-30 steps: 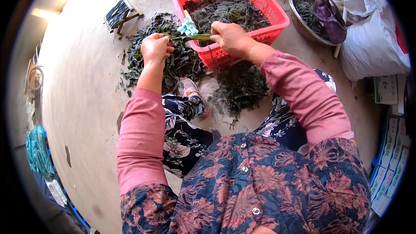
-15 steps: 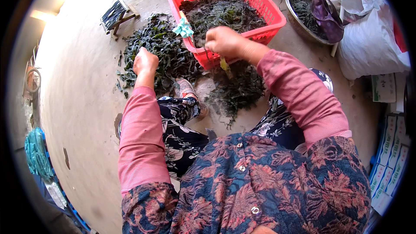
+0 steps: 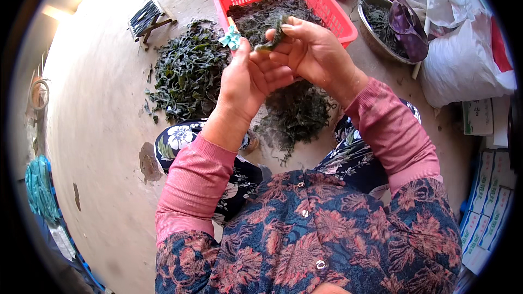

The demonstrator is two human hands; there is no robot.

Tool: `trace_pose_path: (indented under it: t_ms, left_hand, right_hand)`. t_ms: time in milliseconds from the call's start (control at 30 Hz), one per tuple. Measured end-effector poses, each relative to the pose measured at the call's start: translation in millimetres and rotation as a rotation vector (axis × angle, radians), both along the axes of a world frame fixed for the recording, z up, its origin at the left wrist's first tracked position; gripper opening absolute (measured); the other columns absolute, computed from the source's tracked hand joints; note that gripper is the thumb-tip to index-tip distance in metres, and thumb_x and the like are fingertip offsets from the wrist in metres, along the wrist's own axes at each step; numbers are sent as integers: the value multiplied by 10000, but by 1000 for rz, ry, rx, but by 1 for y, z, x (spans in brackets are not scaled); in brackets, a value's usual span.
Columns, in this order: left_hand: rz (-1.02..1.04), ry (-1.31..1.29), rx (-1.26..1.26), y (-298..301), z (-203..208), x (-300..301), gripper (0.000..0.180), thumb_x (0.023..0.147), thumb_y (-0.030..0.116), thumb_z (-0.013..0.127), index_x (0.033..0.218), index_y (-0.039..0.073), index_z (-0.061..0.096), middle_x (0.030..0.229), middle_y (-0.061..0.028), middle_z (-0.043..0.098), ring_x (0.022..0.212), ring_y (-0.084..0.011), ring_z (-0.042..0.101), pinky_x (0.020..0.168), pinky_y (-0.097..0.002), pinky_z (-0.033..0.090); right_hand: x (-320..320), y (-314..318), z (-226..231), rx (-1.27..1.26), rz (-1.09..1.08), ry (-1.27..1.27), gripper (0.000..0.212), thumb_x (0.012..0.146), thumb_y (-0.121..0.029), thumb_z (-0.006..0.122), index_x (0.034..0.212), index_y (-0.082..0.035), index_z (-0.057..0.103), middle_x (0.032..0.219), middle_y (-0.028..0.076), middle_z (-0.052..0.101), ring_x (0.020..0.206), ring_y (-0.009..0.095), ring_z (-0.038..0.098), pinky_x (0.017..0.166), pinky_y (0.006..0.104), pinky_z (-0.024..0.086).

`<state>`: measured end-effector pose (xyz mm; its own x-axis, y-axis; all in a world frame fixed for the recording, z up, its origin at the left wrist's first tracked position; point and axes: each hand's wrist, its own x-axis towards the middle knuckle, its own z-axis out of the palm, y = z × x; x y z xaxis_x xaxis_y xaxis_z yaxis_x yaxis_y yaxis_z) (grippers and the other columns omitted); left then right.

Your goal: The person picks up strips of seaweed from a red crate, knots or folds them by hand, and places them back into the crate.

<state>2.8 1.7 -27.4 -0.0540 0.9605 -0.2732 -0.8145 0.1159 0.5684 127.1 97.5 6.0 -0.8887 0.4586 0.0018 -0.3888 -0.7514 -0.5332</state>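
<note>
Pinched between thumb and fingers of my right hand [image 3: 318, 51] is a small piece of dark green seaweed [image 3: 278, 37], raised above the near end of a red plastic basket [image 3: 346, 27]. My left hand [image 3: 248, 79] is just beside it, palm up, its fingers stretched toward the right hand's fingers; I see nothing gripped in it. Inside the basket lies a heap of dried-looking seaweed [image 3: 272, 8]. To the left, a pile of seaweed strips [image 3: 185, 79] covers the floor. Below my hands is a looser seaweed clump [image 3: 294, 120], partly hidden by them.
A light-blue ribbon bow [image 3: 230, 38] is at the basket's left side. A small folding stool [image 3: 150, 22] stands at the far left. On the right are a metal bowl [image 3: 368, 27] with dark strands and a purple cloth, a white sack [image 3: 463, 62] and stacked boxes [image 3: 487, 201].
My left hand has come from over the left pile to beside my right hand and opened. My right hand has moved slightly right, lifting a piece of seaweed, and turned palm inward.
</note>
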Motion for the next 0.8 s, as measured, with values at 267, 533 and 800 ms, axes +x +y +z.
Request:
trace_pose_path:
  t_ms: [267,533,800]
  left_hand:
    - [327,61,49,14,13,-13,303,916,250,357,1011,-25,441,947,-193,571,830,-282,585,739,-403,487]
    - [-69,431,62,10,49,-28,138,872,120,474,894,4,546,725,-81,599,580,-136,562,564,-234,471]
    - [-300,730,117,7,51,-17,148,810,88,501,877,-21,576,724,-35,579,617,-88,531,578,-209,437]
  right_hand:
    - [20,-7,-14,30,-31,-136,131,864,-57,425,973,-22,490,960,88,578,854,182,586,767,320,485]
    - [16,-4,3,812,-429,-299,122,811,-31,564,928,2,579,861,44,591,790,87,541,715,205,445]
    - [12,1,-3,1239,-418,-470,122,802,-113,588,841,1,604,738,50,582,712,108,538,647,248,438]
